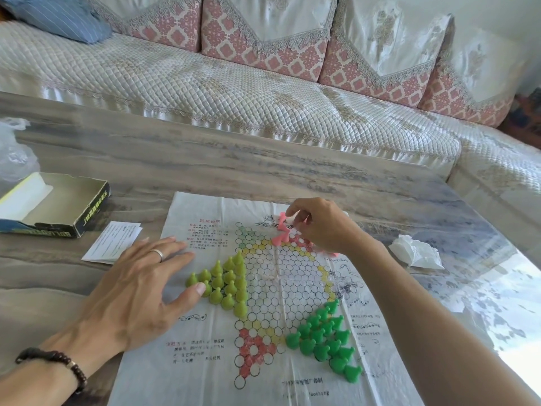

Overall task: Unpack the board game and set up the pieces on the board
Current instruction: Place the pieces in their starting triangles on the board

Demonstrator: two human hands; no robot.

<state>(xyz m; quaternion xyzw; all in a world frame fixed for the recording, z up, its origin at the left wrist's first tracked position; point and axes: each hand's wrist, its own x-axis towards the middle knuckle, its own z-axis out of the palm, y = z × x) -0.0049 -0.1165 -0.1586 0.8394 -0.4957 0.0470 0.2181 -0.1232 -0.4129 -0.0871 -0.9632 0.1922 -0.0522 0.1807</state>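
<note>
A thin plastic board sheet printed with a star of circles lies flat on the table. Several yellow-green pawns fill its left point and several bright green pawns fill its lower right point. Pink pawns stand at the upper right point, partly hidden by my right hand, which pinches a pink pawn above them. My left hand presses flat on the sheet's left edge, its fingers straight and its thumb tip touching a yellow-green pawn.
The open game box with a white insert sits at the left, a folded leaflet beside it. A crumpled white bag lies to the right. A clear plastic bag is far left. A sofa runs behind the table.
</note>
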